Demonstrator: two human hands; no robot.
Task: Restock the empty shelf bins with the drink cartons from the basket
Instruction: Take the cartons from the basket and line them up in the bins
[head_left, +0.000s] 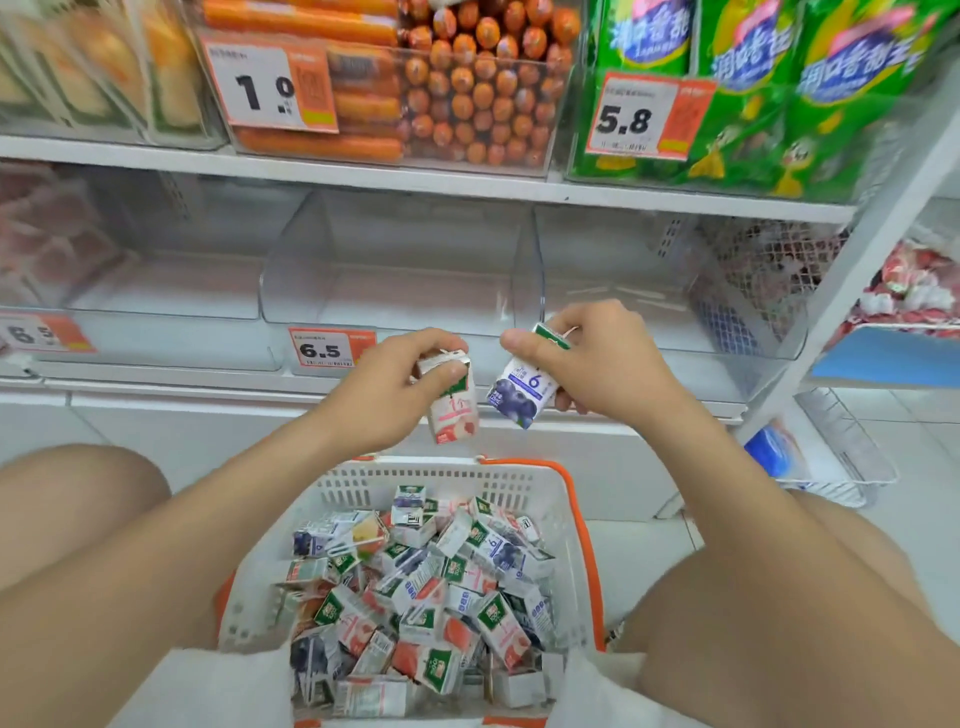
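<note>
My left hand (395, 384) grips a pink peach drink carton (454, 410) by its top. My right hand (602, 358) holds a blue blueberry drink carton (522, 395), tilted. Both cartons hang above the far rim of a white basket (426, 478) with orange handles, which stands on the floor between my knees. Several small drink cartons (426, 587), pink and blue, lie jumbled inside it. Just beyond my hands, three clear plastic shelf bins stand empty: a left bin (171, 291), a middle bin (395, 280) and a right bin (623, 280).
Price tags (327, 351) reading 6.5 hang on the front of the shelf. The shelf above carries bins of orange sausages (467, 88) and green snack bags (753, 104). A white upright (872, 249) and wire baskets (841, 457) stand at the right.
</note>
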